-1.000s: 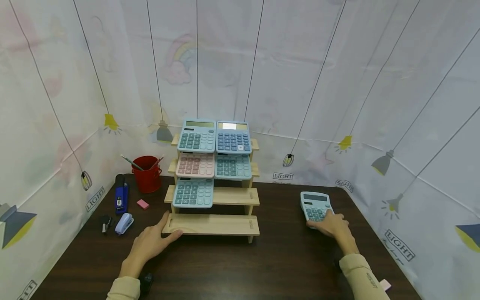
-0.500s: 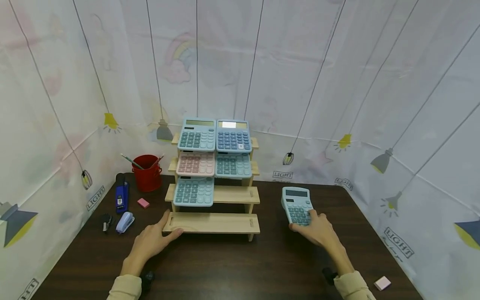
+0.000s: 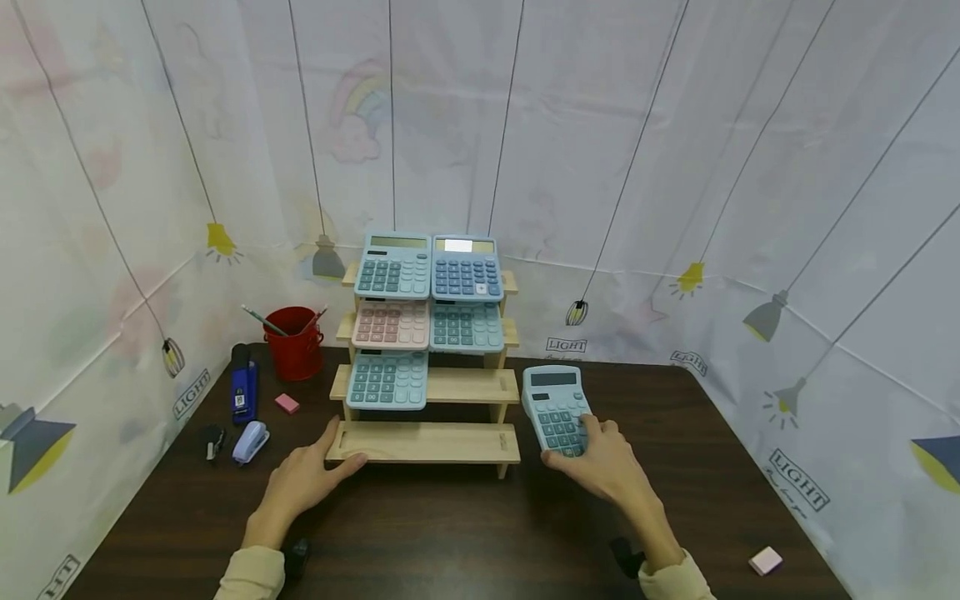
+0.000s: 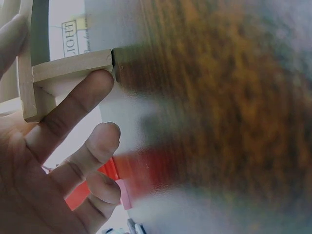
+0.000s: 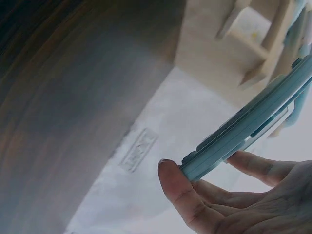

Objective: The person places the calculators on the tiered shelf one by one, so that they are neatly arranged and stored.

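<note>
A light-blue calculator (image 3: 553,400) is held by its lower end in my right hand (image 3: 606,462), just right of the wooden tiered stand (image 3: 435,443). In the right wrist view, that calculator (image 5: 253,122) is tilted and raised off the dark tabletop, between thumb and fingers. My left hand (image 3: 298,483) holds the left end of the stand's lowest shelf between thumb and index finger. Its other fingers (image 4: 100,141) hang loose in the left wrist view. Calculators rest on the upper tiers: light-blue (image 3: 393,265) and blue (image 3: 467,268) on top, pink (image 3: 390,325) and teal (image 3: 467,327) below, another light-blue (image 3: 387,381) under the pink one.
On the left stand a red bucket (image 3: 295,346) with pencils, a dark-blue stapler (image 3: 243,385), a small pale-blue stapler (image 3: 251,442), a small black item (image 3: 213,442) and a pink eraser (image 3: 287,403). A pale-pink eraser (image 3: 765,561) lies front right. Printed fabric encloses the table.
My right hand has carried the light-blue calculator leftward from the table's right side to beside the stand. The left hand stays at the lowest shelf's left end.
</note>
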`<state>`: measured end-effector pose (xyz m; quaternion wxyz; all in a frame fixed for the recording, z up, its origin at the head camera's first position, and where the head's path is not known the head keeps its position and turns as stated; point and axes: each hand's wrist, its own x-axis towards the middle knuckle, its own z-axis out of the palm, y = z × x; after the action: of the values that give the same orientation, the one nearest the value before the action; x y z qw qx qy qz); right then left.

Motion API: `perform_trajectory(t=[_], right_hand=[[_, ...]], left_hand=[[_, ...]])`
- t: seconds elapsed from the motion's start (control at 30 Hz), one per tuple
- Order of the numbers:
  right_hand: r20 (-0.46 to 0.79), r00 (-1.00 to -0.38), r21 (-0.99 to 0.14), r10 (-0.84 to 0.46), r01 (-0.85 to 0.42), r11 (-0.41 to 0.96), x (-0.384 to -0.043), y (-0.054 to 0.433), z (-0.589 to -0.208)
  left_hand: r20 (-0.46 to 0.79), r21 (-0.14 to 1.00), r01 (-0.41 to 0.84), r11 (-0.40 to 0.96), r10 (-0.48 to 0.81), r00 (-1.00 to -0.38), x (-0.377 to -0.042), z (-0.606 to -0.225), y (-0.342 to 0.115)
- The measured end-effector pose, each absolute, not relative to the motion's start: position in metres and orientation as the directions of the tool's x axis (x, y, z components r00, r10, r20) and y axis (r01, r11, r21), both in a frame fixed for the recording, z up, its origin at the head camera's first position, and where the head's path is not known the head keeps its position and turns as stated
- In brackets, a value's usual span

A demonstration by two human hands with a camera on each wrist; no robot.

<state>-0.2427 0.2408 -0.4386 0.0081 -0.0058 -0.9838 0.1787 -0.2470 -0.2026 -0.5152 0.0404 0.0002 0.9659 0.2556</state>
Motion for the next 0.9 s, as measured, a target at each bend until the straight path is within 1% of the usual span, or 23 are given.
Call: perform_trajectory(t=[0.37,0.67,0.9], right_hand=[[0.081,-0.995,-0.323,-0.050,-0.074,0.943,-0.237,0.201,-0.420],[0.086,-0.994,-0.303,-0.071,-0.094,0.948,-0.242,0.185,-0.418],[0.138,-0.980,-0.241,-0.146,-0.176,0.954,-0.244,0.172,-0.416]], left_hand=[[-0.075,0.494,-0.021,0.869,0.018,-0.997,-0.247,-0.516,-0.202],[-0.080,0.500,-0.023,0.865,0.019,-0.997,-0.248,-0.517,-0.200],[-0.076,0.500,-0.025,0.866,0.015,-0.997,-0.247,-0.515,-0.202]])
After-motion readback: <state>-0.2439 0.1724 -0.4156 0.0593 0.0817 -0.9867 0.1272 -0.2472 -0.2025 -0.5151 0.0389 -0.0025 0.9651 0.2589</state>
